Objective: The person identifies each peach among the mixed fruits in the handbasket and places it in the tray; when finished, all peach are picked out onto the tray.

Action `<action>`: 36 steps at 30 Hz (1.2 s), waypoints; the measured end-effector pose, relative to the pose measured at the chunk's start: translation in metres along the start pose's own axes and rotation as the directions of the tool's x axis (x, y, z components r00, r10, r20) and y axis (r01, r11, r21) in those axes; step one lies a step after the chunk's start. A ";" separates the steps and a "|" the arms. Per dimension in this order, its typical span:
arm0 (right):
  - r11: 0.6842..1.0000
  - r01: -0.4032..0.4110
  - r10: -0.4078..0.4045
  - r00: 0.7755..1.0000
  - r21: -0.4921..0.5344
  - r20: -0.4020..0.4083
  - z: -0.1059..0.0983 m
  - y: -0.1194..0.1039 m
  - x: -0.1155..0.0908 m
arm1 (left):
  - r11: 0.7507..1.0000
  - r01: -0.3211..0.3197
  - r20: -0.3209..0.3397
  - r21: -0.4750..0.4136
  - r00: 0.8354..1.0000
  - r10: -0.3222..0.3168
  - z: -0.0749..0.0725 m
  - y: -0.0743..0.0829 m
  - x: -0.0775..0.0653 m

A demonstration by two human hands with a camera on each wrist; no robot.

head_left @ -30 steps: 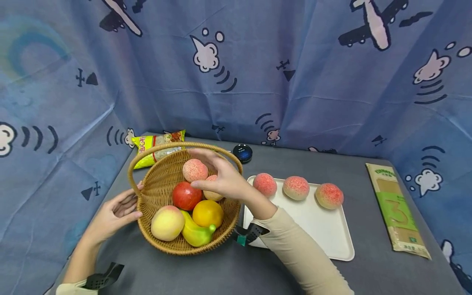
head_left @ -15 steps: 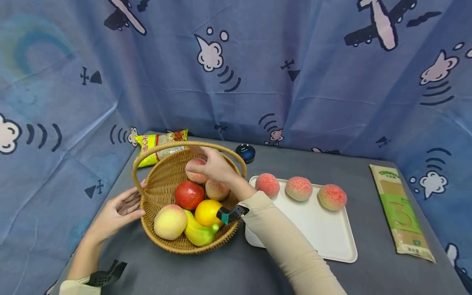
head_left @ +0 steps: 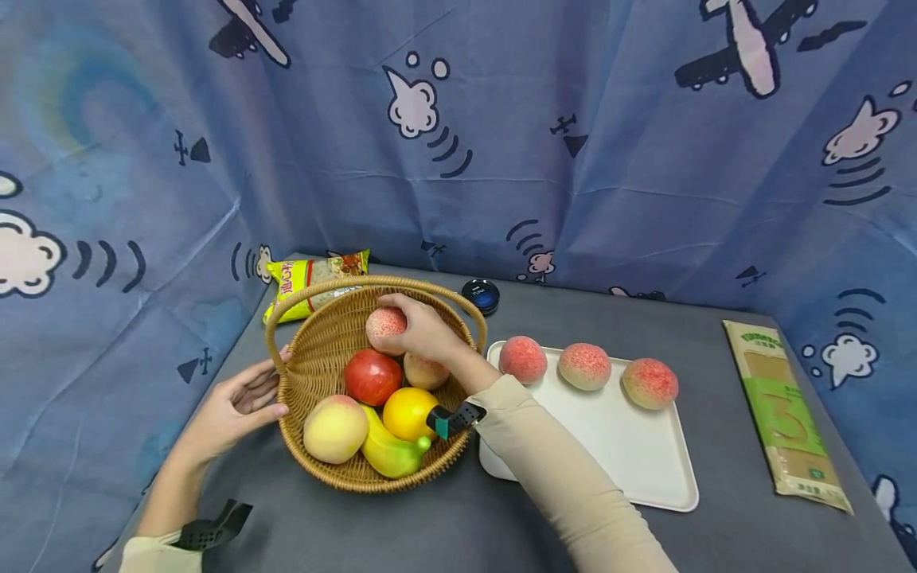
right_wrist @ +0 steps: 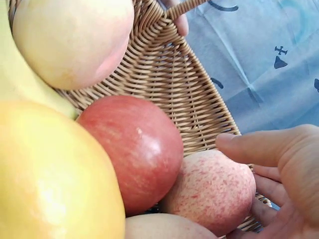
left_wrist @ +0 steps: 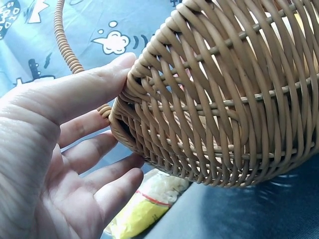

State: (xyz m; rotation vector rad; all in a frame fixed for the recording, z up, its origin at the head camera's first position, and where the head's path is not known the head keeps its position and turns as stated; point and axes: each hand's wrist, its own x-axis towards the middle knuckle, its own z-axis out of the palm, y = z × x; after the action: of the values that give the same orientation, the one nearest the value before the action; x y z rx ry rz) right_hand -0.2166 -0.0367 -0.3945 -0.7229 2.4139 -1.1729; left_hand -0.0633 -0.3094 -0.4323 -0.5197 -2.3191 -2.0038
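The wicker basket (head_left: 317, 352) stands tipped toward me. My left hand (head_left: 235, 407) touches its left tip near the handle base, thumb on one side, long fingers on the other, quite straight and spread. Inside, my right hand (head_left: 428, 328) grips a speckled pink peach (head_left: 384, 326) at the back; in the right wrist view the thumb lies across the top of this peach (right_wrist: 212, 191), and the other fingers are partly hidden behind it. Around it lie a red apple (head_left: 372, 377), another peach (head_left: 423, 372), an orange (head_left: 405, 414), a banana (head_left: 392, 455) and a pale yellow peach (head_left: 335, 430).
Right of the basket is a white tray (head_left: 609, 458) with three pink peaches along its back edge. A long green-and-tan packet (head_left: 784, 414) lies at far right. Behind the basket are a yellow snack bag (head_left: 290, 278) and a round dark tin (head_left: 481, 296). A blue curtain hangs behind.
My right hand has come down from above the fruit onto the speckled peach, and its fingers have closed around it. The left hand keeps its place at the basket; the head view shifts slightly.
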 end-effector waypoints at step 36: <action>0.979 0.202 -0.202 0.979 -0.003 -0.023 -0.005 -0.005 -0.009 | 0.999 -0.035 0.040 -0.018 0.999 0.036 0.001 -0.001 -0.002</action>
State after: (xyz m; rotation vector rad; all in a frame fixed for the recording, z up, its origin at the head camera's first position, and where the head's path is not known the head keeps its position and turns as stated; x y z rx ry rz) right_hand -0.2107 -0.0316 -0.3867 -0.9794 2.4047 -1.2626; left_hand -0.0616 -0.3093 -0.4341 -0.6037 -2.3002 -2.0178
